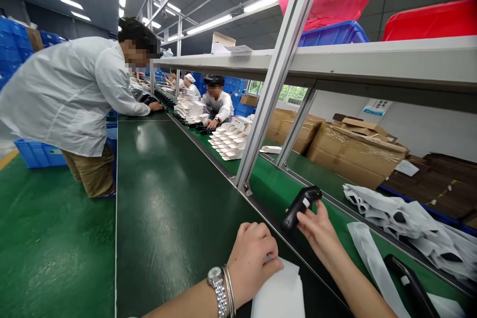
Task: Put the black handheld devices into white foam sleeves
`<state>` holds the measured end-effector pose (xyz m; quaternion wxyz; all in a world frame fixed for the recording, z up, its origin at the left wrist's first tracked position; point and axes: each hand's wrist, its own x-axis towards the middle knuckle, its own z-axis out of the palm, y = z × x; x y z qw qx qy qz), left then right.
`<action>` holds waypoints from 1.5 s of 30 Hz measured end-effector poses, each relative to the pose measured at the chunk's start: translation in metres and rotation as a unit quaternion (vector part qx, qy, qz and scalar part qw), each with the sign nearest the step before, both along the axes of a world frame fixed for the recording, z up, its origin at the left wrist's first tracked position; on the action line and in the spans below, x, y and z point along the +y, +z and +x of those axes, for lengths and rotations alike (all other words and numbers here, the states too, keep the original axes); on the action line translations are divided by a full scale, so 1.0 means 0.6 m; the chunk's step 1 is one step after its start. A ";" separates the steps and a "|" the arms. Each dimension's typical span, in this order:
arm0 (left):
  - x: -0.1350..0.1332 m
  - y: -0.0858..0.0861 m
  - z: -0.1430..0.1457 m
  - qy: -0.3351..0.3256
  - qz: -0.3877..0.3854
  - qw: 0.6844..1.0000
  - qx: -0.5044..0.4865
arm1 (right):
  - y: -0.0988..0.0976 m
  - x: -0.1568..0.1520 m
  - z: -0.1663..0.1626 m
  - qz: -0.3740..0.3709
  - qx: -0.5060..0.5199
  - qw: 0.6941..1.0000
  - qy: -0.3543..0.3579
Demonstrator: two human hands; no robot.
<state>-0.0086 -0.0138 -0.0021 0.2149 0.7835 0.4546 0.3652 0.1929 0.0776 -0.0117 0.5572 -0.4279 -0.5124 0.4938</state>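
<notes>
My right hand grips a small black handheld device with a white label and holds it just above the metal rail of the bench. My left hand, with a watch and bangles on its wrist, is curled with the fingers pinching the edge of a white foam pouch lying on the dark green bench top. A second black device lies on a white pouch at the lower right.
A pile of white pouches lies on the right belt. A slanted metal post rises ahead under a shelf with red and blue bins. Cardboard boxes stand behind. A person in a white coat leans over the bench at left; others sit farther along.
</notes>
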 end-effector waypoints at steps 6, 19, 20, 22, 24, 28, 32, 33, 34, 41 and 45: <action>-0.003 0.002 0.005 -0.015 -0.024 0.999 -0.042 | 0.012 -0.099 -0.004 -0.034 0.051 0.997 0.037; -0.006 0.019 0.012 -0.095 -0.116 0.969 -0.195 | 0.043 -0.107 -0.008 0.052 0.050 0.996 -0.051; -0.005 0.018 0.011 -0.103 -0.125 0.963 -0.214 | 0.049 -0.104 -0.002 0.060 0.060 0.994 -0.070; -0.002 0.017 0.010 -0.123 -0.139 0.951 -0.248 | 0.055 -0.102 0.005 0.067 0.074 0.992 -0.082; -0.001 0.016 0.010 -0.129 -0.146 0.945 -0.264 | 0.055 -0.102 0.006 0.059 0.083 0.993 -0.067; 0.000 0.017 0.011 -0.132 -0.152 0.945 -0.257 | 0.056 -0.107 0.000 0.043 0.089 0.995 -0.035; -0.001 0.017 0.011 -0.149 -0.150 0.946 -0.247 | 0.073 -0.110 0.006 0.077 0.093 0.990 -0.077; -0.001 0.017 0.012 -0.154 -0.149 0.946 -0.244 | 0.077 -0.111 0.009 0.083 0.095 0.988 -0.086; -0.001 0.016 0.012 -0.160 -0.146 0.946 -0.241 | 0.080 -0.111 0.010 0.084 0.096 0.988 -0.089; -0.001 0.016 0.014 -0.157 -0.125 0.952 -0.231 | 0.075 -0.120 -0.004 0.051 0.070 0.995 -0.046; -0.004 0.022 0.016 -0.140 -0.110 0.958 -0.226 | 0.073 -0.123 -0.006 0.084 0.040 0.994 -0.051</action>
